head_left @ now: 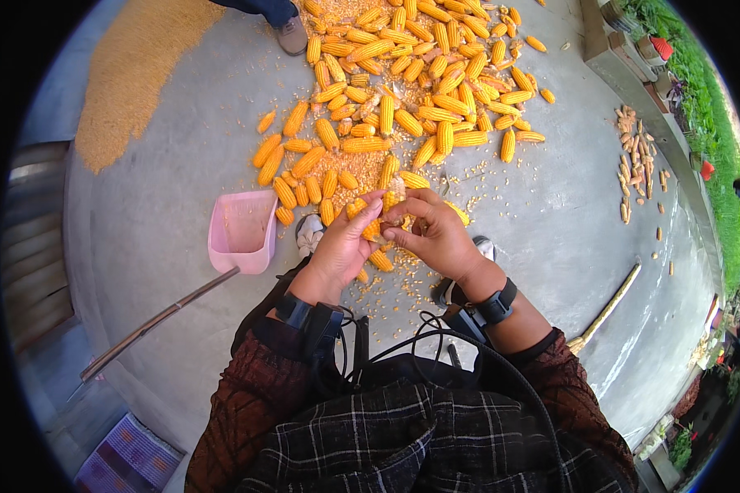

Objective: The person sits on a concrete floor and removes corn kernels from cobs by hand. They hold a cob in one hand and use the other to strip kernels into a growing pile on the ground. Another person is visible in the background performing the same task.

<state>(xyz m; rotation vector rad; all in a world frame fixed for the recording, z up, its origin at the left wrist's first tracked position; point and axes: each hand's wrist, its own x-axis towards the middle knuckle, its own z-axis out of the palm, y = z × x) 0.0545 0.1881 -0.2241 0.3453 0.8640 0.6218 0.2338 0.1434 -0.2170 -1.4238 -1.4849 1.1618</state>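
Observation:
In front of my body, my left hand (344,249) is closed around a yellow corn cob (370,229), which shows between its thumb and fingers. Touching the left hand's fingertips, my right hand (435,237) has bent fingers around a partly bare piece of corn (394,192); which hand carries that piece's weight I cannot tell. Loose corn kernels (401,296) lie scattered on the concrete below both hands. Just beyond them spreads a large pile of husked corn cobs (367,145), with kernels among the cobs.
A pink dustpan (271,246) with a long handle stands at the left. A heap of grain (142,68) lies upper left, near another person's shoe (292,36). Stripped cobs (641,160) lie at the right, above a broom (604,308). Cables hang across my lap.

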